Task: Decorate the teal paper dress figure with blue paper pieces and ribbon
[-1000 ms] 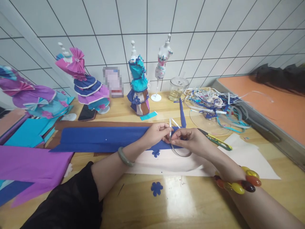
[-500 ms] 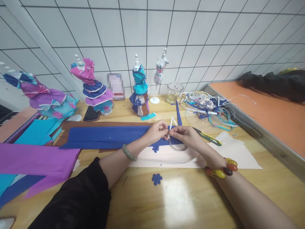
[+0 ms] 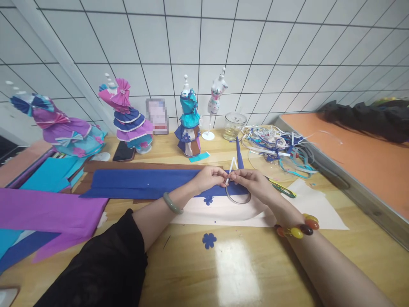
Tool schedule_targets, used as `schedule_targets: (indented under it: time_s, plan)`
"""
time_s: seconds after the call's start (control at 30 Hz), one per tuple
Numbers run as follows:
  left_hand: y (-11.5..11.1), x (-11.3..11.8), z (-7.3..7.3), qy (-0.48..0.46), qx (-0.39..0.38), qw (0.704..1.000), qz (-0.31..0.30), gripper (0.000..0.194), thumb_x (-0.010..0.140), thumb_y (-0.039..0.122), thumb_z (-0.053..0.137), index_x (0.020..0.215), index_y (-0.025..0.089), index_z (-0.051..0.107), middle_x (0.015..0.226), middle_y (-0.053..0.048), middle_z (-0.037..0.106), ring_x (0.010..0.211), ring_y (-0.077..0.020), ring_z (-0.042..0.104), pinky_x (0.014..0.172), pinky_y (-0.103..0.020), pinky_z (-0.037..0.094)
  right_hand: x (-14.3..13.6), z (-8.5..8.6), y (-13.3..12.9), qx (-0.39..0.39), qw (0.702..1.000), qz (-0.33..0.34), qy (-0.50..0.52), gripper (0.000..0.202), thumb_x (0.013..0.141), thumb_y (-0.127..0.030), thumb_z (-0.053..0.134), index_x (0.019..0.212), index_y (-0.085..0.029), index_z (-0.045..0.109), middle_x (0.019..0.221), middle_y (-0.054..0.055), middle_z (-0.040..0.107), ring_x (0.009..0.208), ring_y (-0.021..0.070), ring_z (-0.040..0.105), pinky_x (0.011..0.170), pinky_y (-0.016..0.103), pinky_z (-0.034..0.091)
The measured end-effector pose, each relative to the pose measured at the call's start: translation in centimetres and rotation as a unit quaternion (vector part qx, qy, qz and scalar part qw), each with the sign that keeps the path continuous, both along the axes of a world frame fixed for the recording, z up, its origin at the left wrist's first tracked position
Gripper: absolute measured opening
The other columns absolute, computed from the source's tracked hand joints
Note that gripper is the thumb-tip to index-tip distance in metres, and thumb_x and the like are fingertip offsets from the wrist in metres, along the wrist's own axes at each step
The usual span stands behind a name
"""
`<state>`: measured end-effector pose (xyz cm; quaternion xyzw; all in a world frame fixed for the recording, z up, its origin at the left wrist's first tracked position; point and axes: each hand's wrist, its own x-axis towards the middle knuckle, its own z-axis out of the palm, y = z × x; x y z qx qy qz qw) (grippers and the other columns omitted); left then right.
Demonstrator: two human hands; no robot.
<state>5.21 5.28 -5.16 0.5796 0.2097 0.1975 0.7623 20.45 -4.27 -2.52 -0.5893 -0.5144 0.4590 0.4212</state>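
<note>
My left hand and my right hand meet above the blue paper, fingertips pinched together. Between them is a narrow white strip, bent to a point that sticks up beyond the fingers. Both hands are closed on this strip. Below my right hand a thin grey ring shows in part, over the pale pink sheet; I cannot tell whether the fingers touch it. One blue paper flower rests on the pale sheet's edge, and another lies on the wooden table nearer to me.
Mini dress forms in paper dresses stand at the back, with a bare dress form and a glass beside them. To the right are tangled paper strips and a green cutter knife. Purple paper lies left.
The whole view has shifted slightly. Both hands stay at nearly the same spot, still pinching the white strip, with only small finger movements.
</note>
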Motion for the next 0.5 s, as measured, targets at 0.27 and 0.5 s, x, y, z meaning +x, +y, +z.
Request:
schedule_targets:
  time_s: [0.27, 0.5]
  plan:
    - [-0.02, -0.23, 0.47, 0.010, 0.009, 1.000, -0.007, 0.011, 0.061, 0.011, 0.062, 0.071, 0.008, 0.063, 0.069, -0.006, 0.065, 0.063, -0.0110, 0.061, 0.069, -0.027, 0.049, -0.39, 0.09, 0.15, 0.020, 0.999, -0.045, -0.004, 0.037, 0.072, -0.048, 0.060, 0.088, -0.015, 0.065, 0.079, 0.004, 0.067, 0.071, 0.0157, 0.058, 0.070, 0.028, 0.044]
    - [0.14, -0.38, 0.30, -0.005, 0.027, 0.999, -0.036, 0.021, 0.059, 0.013, 0.068, 0.079, 0.008, 0.063, 0.072, -0.005, 0.065, 0.067, -0.0110, 0.060, 0.071, -0.027, 0.047, -0.72, -0.65, 0.64, 0.027, 0.991, -0.127, -0.029, 0.039, 0.070, -0.045, 0.062, 0.093, -0.013, 0.065, 0.062, 0.000, 0.061, 0.055, 0.0120, 0.051, 0.061, 0.027, 0.042]
